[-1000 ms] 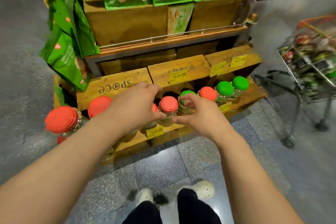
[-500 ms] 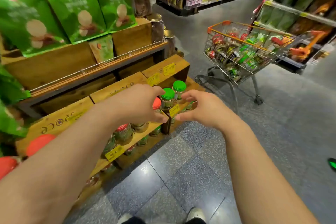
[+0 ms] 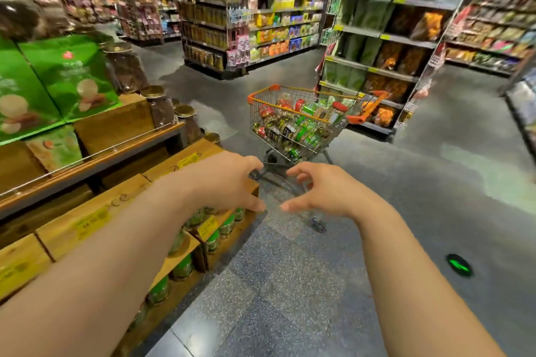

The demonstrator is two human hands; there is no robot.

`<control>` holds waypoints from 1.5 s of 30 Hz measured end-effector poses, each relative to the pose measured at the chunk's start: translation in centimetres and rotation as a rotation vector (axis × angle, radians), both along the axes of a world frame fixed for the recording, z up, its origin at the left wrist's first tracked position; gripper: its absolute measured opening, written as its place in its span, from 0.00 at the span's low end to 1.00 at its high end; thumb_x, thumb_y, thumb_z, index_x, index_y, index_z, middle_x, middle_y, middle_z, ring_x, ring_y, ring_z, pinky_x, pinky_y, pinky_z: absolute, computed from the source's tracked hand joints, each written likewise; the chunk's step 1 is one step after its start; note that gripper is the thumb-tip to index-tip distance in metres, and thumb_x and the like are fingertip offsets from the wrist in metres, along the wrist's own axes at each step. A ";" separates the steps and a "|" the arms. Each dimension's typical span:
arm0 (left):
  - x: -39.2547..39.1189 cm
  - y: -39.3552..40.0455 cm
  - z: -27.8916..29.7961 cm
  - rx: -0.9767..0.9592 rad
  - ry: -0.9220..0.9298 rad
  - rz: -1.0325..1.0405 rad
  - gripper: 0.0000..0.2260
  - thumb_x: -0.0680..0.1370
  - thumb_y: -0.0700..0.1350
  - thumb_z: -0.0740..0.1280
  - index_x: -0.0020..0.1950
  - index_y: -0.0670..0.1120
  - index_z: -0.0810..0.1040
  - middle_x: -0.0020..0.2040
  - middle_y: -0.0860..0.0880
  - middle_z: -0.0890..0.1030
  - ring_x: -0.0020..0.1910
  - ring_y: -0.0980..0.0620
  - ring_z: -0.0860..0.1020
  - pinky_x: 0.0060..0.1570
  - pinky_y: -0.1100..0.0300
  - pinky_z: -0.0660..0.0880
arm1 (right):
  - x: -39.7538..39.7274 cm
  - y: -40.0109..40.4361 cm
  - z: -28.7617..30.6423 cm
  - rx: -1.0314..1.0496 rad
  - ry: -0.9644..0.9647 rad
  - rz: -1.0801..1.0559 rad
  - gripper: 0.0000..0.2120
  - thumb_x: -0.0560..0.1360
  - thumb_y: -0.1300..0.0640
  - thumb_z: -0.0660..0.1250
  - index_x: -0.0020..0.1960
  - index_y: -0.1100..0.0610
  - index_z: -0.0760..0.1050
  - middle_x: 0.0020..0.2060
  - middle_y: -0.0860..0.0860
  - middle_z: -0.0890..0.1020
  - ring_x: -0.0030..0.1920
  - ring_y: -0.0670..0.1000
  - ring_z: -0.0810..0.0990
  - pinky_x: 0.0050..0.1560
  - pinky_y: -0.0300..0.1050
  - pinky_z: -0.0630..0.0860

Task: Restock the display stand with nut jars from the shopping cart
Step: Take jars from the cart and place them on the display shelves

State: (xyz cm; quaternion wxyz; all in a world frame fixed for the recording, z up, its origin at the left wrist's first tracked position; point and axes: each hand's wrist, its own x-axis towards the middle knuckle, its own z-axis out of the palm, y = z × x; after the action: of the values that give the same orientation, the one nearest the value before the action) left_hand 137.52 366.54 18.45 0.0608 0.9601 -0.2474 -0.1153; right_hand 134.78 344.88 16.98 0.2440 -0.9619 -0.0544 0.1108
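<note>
The shopping cart (image 3: 301,124), wire with orange trim, stands ahead across the aisle, loaded with several nut jars (image 3: 293,127) with red and green lids. The wooden display stand (image 3: 121,206) runs along my left, its low shelf holding nut jars (image 3: 182,266) seen from the side. My left hand (image 3: 229,182) and my right hand (image 3: 322,191) are stretched out in front of me, close together, fingers loosely curled, holding nothing. Both hover just past the stand's right corner, short of the cart.
Green snack bags (image 3: 66,75) and brown gold-lidded jars (image 3: 159,107) fill the stand's upper shelves. Store shelving (image 3: 385,46) stands behind the cart, another aisle unit (image 3: 246,17) further back. Grey speckled floor lies between me and the cart, with a green arrow light (image 3: 459,265).
My view has swung right, from the stand's low jars to the cart. Both hands have left the jars on the shelf and now hang empty in the air toward the cart.
</note>
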 end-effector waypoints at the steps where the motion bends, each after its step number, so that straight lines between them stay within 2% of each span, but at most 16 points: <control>1: 0.4 -0.9 0.3 -0.004 -0.005 -0.010 0.40 0.72 0.65 0.74 0.80 0.54 0.62 0.72 0.49 0.74 0.69 0.47 0.73 0.64 0.53 0.73 | 0.1 -1.0 0.2 0.008 -0.003 -0.016 0.38 0.67 0.41 0.81 0.73 0.45 0.71 0.68 0.49 0.77 0.66 0.49 0.77 0.65 0.47 0.74; 4: 1.8 -3.1 0.9 -0.022 -0.007 -0.037 0.41 0.72 0.65 0.74 0.80 0.54 0.61 0.72 0.48 0.74 0.68 0.47 0.73 0.64 0.53 0.74 | 0.3 -3.2 0.5 0.009 0.000 -0.052 0.38 0.66 0.40 0.81 0.72 0.44 0.71 0.68 0.48 0.77 0.64 0.50 0.78 0.64 0.50 0.75; 9: 4.7 -6.1 1.2 0.005 -0.014 -0.082 0.40 0.73 0.66 0.73 0.80 0.55 0.61 0.72 0.48 0.74 0.69 0.47 0.72 0.61 0.55 0.71 | 1.6 -6.3 0.5 0.041 -0.003 -0.105 0.40 0.66 0.40 0.81 0.74 0.45 0.70 0.69 0.48 0.76 0.65 0.50 0.77 0.64 0.49 0.74; 17: 11.6 -8.5 0.5 -0.006 -0.003 -0.140 0.41 0.72 0.66 0.73 0.80 0.55 0.61 0.74 0.49 0.72 0.72 0.47 0.71 0.66 0.54 0.70 | 7.4 -8.6 0.0 0.019 -0.008 -0.143 0.40 0.66 0.40 0.81 0.74 0.45 0.70 0.70 0.48 0.76 0.66 0.50 0.77 0.67 0.52 0.74; 25: 24.6 -8.9 0.0 -0.048 0.014 -0.128 0.40 0.73 0.65 0.73 0.80 0.56 0.61 0.73 0.49 0.73 0.70 0.47 0.72 0.61 0.55 0.71 | 19.3 -9.3 0.2 -0.002 -0.024 -0.173 0.39 0.68 0.42 0.80 0.74 0.45 0.69 0.70 0.49 0.75 0.67 0.51 0.76 0.67 0.50 0.74; 30: 33.2 -8.2 -0.3 -0.070 0.030 -0.111 0.40 0.73 0.65 0.73 0.80 0.55 0.61 0.72 0.49 0.74 0.70 0.47 0.73 0.63 0.54 0.72 | 27.7 -9.2 0.6 0.022 -0.030 -0.213 0.39 0.67 0.41 0.80 0.74 0.45 0.69 0.71 0.49 0.74 0.68 0.50 0.75 0.68 0.52 0.74; 35: 40.6 -7.7 -0.5 -0.068 0.047 -0.121 0.39 0.73 0.65 0.73 0.80 0.56 0.61 0.71 0.50 0.75 0.68 0.48 0.75 0.62 0.54 0.74 | 34.3 -8.9 0.8 0.029 -0.032 -0.252 0.36 0.69 0.41 0.79 0.74 0.44 0.69 0.69 0.49 0.74 0.65 0.51 0.76 0.63 0.48 0.74; 39: 45.3 -7.8 -1.3 -0.103 0.081 -0.091 0.39 0.72 0.67 0.72 0.79 0.58 0.62 0.72 0.51 0.75 0.67 0.48 0.75 0.60 0.55 0.75 | 37.9 -9.1 0.5 0.046 -0.012 -0.280 0.35 0.70 0.42 0.79 0.73 0.44 0.70 0.68 0.49 0.75 0.63 0.51 0.76 0.64 0.51 0.75; 42: 48.0 -8.1 -2.1 -0.117 0.112 -0.078 0.41 0.71 0.68 0.72 0.79 0.57 0.62 0.73 0.51 0.74 0.67 0.48 0.75 0.61 0.54 0.75 | 40.4 -9.7 -0.1 0.057 0.005 -0.294 0.39 0.69 0.42 0.79 0.75 0.44 0.68 0.72 0.50 0.73 0.68 0.52 0.74 0.68 0.53 0.74; 45: 50.6 -8.8 -2.9 -0.123 0.129 -0.082 0.41 0.71 0.68 0.72 0.79 0.57 0.62 0.73 0.50 0.74 0.67 0.48 0.76 0.62 0.54 0.75 | 43.2 -10.4 -0.9 0.076 0.002 -0.314 0.47 0.67 0.42 0.81 0.80 0.41 0.60 0.77 0.49 0.68 0.71 0.54 0.73 0.70 0.54 0.72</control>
State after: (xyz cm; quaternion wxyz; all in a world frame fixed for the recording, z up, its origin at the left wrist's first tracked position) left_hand 188.07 357.72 15.54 0.1306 0.9342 -0.2888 -0.1640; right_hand 177.99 334.49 16.11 0.2945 -0.9486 0.0924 0.0700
